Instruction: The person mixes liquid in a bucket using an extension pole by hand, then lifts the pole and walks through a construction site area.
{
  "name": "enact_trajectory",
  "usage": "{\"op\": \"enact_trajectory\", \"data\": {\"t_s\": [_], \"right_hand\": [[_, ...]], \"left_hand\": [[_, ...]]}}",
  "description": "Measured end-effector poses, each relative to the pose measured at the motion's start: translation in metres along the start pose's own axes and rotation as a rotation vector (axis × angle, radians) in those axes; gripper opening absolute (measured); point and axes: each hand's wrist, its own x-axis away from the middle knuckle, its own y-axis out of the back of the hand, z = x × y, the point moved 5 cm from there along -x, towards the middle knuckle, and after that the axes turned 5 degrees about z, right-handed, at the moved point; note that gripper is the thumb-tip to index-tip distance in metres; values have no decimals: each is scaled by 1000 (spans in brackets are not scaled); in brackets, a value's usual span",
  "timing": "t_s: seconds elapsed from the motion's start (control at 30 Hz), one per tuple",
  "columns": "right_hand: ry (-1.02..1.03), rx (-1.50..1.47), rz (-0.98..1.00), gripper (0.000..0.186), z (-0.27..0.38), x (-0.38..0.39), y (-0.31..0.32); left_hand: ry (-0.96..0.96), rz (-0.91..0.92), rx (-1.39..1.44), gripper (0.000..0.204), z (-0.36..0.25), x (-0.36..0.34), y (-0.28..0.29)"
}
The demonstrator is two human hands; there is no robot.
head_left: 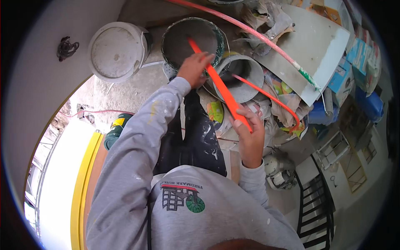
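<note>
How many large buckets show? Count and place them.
3 clearly: the lidded white bucket at upper left, the green-rimmed bucket under the far end of the orange strip, and the grey bucket right of it. A rim cut off at the top edge may be another.

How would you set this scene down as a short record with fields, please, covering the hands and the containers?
Left hand: grips the orange bar nearer the bucket end
Right hand: holds the bar's end nearer the body
Bar's far end: in the grey contents of the green-rimmed bucket
Beside it, right: open grey bucket, a curved orange-red strip reaching out
Left: pale round bucket
Nearer, left: green can
</note>
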Motion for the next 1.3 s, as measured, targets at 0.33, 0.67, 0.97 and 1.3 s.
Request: {"op": "enact_trajectory", "data": {"t_s": [0.33,0.67,0.97,1.3], "right_hand": [[749,-72,210,16,35,-68,-7],[572,126,105,13,50,-39,-41],[504,387,565,14,39,-35,-54],[568,462,536,18,56,-44,-37]], "left_hand": [[-6,96,133,33,-19,-67,5],[94,-134,416,22,-23,2,-43],[87,-308,215,16,2,-3,6],[-14,-524,501,19,-29,-35,-16]]}}
